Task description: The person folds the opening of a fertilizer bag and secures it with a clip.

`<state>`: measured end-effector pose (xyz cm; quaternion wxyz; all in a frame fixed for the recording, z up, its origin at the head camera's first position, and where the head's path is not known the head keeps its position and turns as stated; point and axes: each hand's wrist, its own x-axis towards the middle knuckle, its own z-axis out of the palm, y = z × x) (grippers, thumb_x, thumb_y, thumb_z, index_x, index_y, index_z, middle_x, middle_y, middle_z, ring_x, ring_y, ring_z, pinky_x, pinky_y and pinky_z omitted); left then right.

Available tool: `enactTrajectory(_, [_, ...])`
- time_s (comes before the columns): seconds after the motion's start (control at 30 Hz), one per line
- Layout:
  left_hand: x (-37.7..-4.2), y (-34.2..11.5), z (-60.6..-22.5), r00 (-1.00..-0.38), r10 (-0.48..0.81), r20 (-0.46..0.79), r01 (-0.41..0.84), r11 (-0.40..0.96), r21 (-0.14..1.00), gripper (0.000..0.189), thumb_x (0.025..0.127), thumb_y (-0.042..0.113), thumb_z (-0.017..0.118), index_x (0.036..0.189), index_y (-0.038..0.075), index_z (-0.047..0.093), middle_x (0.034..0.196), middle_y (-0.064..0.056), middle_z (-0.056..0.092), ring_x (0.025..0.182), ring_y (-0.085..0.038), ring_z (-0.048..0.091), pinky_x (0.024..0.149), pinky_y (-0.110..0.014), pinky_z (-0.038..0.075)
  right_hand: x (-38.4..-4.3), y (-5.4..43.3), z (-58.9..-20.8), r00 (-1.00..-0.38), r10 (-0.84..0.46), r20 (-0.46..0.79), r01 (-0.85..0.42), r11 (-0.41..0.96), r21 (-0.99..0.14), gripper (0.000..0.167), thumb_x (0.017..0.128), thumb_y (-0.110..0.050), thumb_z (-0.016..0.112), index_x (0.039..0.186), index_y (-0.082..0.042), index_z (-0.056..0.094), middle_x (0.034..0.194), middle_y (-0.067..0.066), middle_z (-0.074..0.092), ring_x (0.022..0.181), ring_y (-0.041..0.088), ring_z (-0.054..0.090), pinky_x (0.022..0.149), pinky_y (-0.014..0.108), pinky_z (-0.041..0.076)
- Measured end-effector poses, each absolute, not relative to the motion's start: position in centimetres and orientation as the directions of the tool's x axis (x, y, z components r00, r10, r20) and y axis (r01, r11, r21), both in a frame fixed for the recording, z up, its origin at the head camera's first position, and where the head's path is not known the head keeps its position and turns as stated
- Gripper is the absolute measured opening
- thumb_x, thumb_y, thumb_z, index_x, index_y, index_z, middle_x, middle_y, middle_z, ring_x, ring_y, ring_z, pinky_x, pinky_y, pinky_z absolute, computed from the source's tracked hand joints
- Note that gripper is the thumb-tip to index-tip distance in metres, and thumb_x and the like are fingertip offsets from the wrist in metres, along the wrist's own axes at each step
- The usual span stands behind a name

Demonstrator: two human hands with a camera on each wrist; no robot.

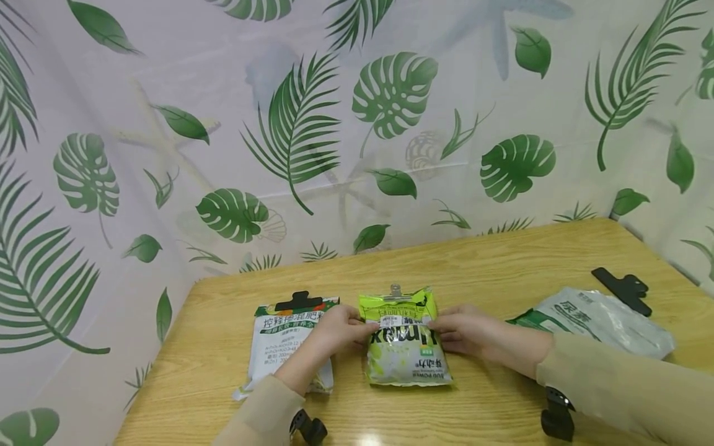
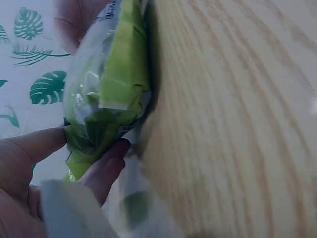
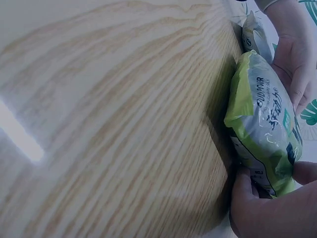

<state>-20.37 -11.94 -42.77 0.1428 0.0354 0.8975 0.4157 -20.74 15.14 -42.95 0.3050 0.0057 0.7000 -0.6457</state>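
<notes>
A green and white fertilizer bag [image 1: 404, 353] lies in the middle of the wooden table, its folded top held by a metal clip [image 1: 395, 291]. My left hand [image 1: 341, 328] grips its left edge; in the left wrist view the thumb [image 2: 42, 144] is on one face and the fingers [image 2: 106, 171] on the other. On the opposite edge my right hand [image 1: 471, 334] holds the bag, and the right wrist view shows its fingers [image 3: 242, 186] tucked against the underside. The bag's back is hidden.
Left of it lies a white fertilizer bag [image 1: 279, 347] with a black clip [image 1: 299, 301], partly behind my left forearm. To the right are a white and green bag [image 1: 602, 319] and another black clip [image 1: 621, 290]. A leaf-patterned cloth [image 1: 446, 155] hangs behind the table [image 1: 502, 260].
</notes>
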Motion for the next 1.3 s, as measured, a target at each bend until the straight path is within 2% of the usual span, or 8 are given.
enactTrajectory(0.3, [-21.0, -11.7, -43.2, -0.955, 0.172, -0.241, -0.065, 0.674, 0.736, 0.035, 0.098, 0.031, 0.079, 0.079, 0.010, 0.059, 0.093, -0.012, 0.080, 0.080, -0.021, 0.079, 0.076, -0.037, 0.060, -21.0, 14.9, -42.8, -0.815, -0.354, -0.458, 0.405, 0.215, -0.889, 0.042, 0.107, -0.010, 0.061, 0.137, 0.019, 0.055, 0.109, 0.007, 0.070, 0.098, 0.016, 0.064, 0.089, 0.026, 0.060])
enactTrajectory(0.43, [-21.2, -11.6, -43.1, -0.952, 0.161, -0.261, -0.080, 0.691, 0.718, 0.049, 0.098, 0.031, 0.079, 0.067, 0.017, 0.045, 0.071, -0.002, 0.067, 0.071, -0.016, 0.073, 0.059, -0.028, 0.043, -21.1, 14.8, -42.8, -0.811, -0.349, -0.469, 0.416, 0.219, -0.883, 0.043, 0.107, -0.010, 0.061, 0.137, 0.019, 0.054, 0.111, 0.009, 0.070, 0.100, 0.017, 0.065, 0.097, 0.032, 0.060])
enactTrajectory(0.5, [-21.4, -11.6, -43.0, -0.949, 0.157, -0.273, -0.090, 0.695, 0.713, 0.057, 0.099, 0.030, 0.079, 0.064, 0.019, 0.035, 0.060, 0.002, 0.052, 0.062, -0.013, 0.063, 0.055, -0.027, 0.033, -21.1, 14.7, -42.8, -0.812, -0.341, -0.473, 0.419, 0.223, -0.880, 0.043, 0.106, -0.010, 0.063, 0.136, 0.019, 0.053, 0.111, 0.009, 0.070, 0.100, 0.018, 0.065, 0.101, 0.035, 0.060])
enactTrajectory(0.57, [-21.5, -11.6, -42.8, -0.947, 0.153, -0.281, -0.096, 0.702, 0.705, 0.060, 0.099, 0.030, 0.079, 0.062, 0.020, 0.033, 0.056, 0.005, 0.036, 0.054, -0.010, 0.048, 0.053, -0.026, 0.029, -21.2, 14.6, -42.8, -0.814, -0.326, -0.481, 0.425, 0.230, -0.875, 0.044, 0.105, -0.011, 0.064, 0.135, 0.019, 0.052, 0.112, 0.010, 0.068, 0.102, 0.019, 0.065, 0.105, 0.039, 0.058])
enactTrajectory(0.7, [-21.6, -11.6, -42.6, -0.945, 0.160, -0.285, -0.087, 0.718, 0.691, 0.064, 0.099, 0.030, 0.079, 0.060, 0.020, 0.030, 0.055, 0.007, 0.023, 0.051, -0.011, 0.022, 0.052, -0.026, 0.025, -21.4, 14.6, -42.7, -0.814, -0.305, -0.495, 0.437, 0.241, -0.866, 0.046, 0.104, -0.012, 0.066, 0.136, 0.018, 0.051, 0.114, 0.011, 0.066, 0.104, 0.020, 0.064, 0.106, 0.041, 0.058])
enactTrajectory(0.97, [-21.7, -11.4, -42.4, -0.943, 0.169, -0.286, -0.078, 0.724, 0.685, 0.062, 0.099, 0.029, 0.079, 0.060, 0.020, 0.032, 0.054, 0.007, 0.024, 0.049, -0.010, 0.023, 0.050, -0.026, 0.023, -21.8, 14.6, -42.9, -0.809, -0.297, -0.507, 0.446, 0.251, -0.859, 0.044, 0.104, -0.012, 0.067, 0.135, 0.018, 0.053, 0.111, 0.011, 0.067, 0.105, 0.022, 0.065, 0.108, 0.045, 0.057])
enactTrajectory(1.13, [-21.7, -11.4, -42.5, -0.949, 0.169, -0.267, -0.061, 0.732, 0.679, 0.063, 0.099, 0.030, 0.079, 0.057, 0.020, 0.032, 0.053, 0.008, 0.023, 0.048, -0.009, 0.020, 0.048, -0.024, 0.021, -22.0, 14.7, -42.9, -0.818, -0.269, -0.509, 0.451, 0.251, -0.856, 0.046, 0.102, -0.011, 0.071, 0.133, 0.018, 0.056, 0.105, 0.010, 0.071, 0.098, 0.020, 0.069, 0.098, 0.039, 0.062])
enactTrajectory(1.3, [-21.7, -11.5, -42.8, -0.949, 0.163, -0.268, -0.063, 0.738, 0.672, 0.065, 0.098, 0.030, 0.080, 0.054, 0.019, 0.033, 0.050, 0.008, 0.027, 0.046, -0.009, 0.023, 0.046, -0.024, 0.021, -21.9, 14.7, -43.1, -0.823, -0.252, -0.510, 0.441, 0.284, -0.851, 0.047, 0.100, -0.014, 0.074, 0.133, 0.017, 0.059, 0.111, 0.015, 0.074, 0.099, 0.020, 0.071, 0.093, 0.036, 0.064])
